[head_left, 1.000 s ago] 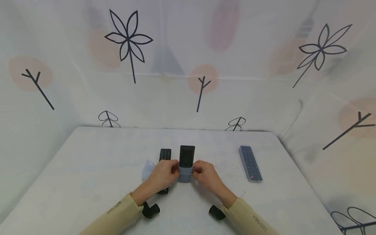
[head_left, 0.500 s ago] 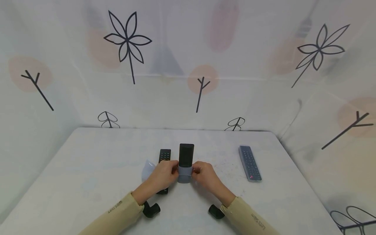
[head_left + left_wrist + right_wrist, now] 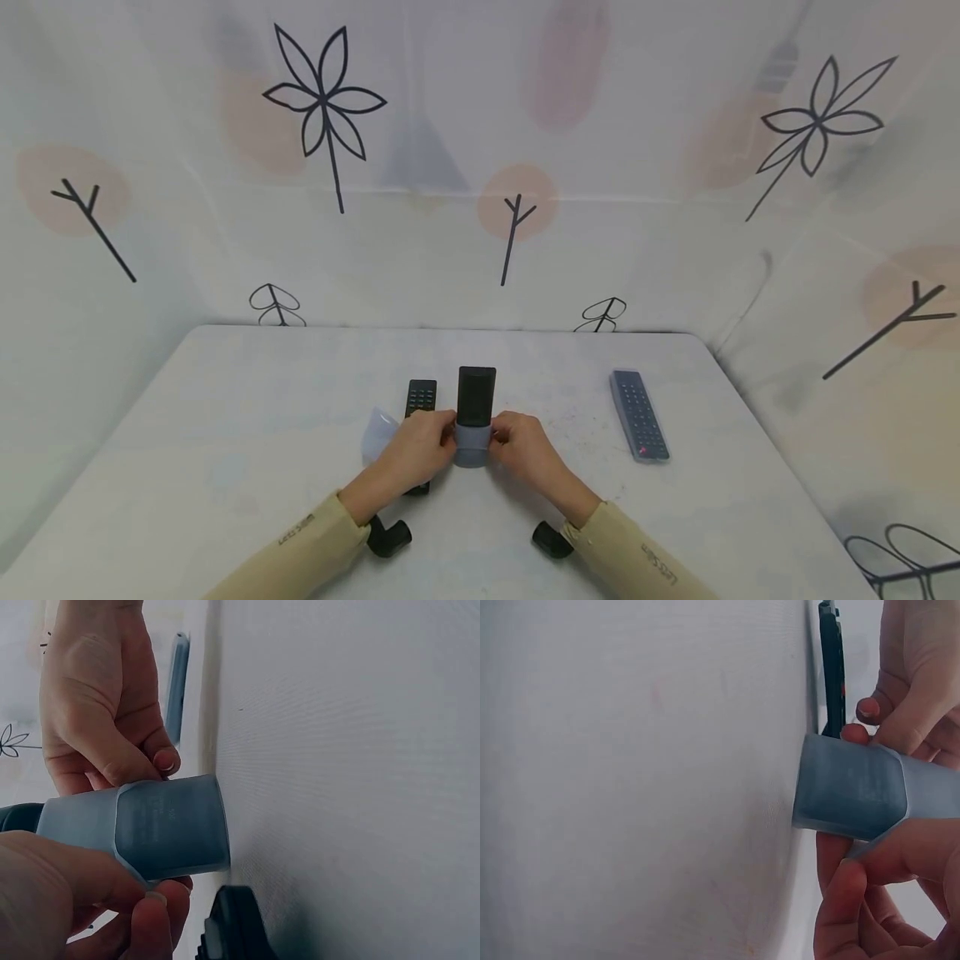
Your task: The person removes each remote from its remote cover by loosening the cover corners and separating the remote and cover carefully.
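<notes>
A black remote control (image 3: 476, 396) stands nearly upright on the table, its lower part inside a translucent blue-grey sleeve (image 3: 471, 456). My left hand (image 3: 417, 442) pinches the sleeve's edge on the left side between thumb and fingers. On the opposite side my right hand (image 3: 527, 446) pinches the same edge. In the left wrist view the sleeve (image 3: 176, 825) runs sideways between both hands, its closed end right at the table surface. From the right wrist view the sleeve's edge (image 3: 866, 846) is drawn out to a point at my right fingertips.
Another black remote (image 3: 422, 395) lies partly hidden behind my left hand, beside a crumpled piece of clear plastic (image 3: 378, 435). A sleeved remote (image 3: 640, 417) lies to the right. Black devices (image 3: 390, 539) sit under both wrists. A patterned cloth wall (image 3: 450, 167) rises behind the table.
The standing remote's top appears slightly higher in the head view than a second ago. Both hands keep their pinch in nearly the same place.
</notes>
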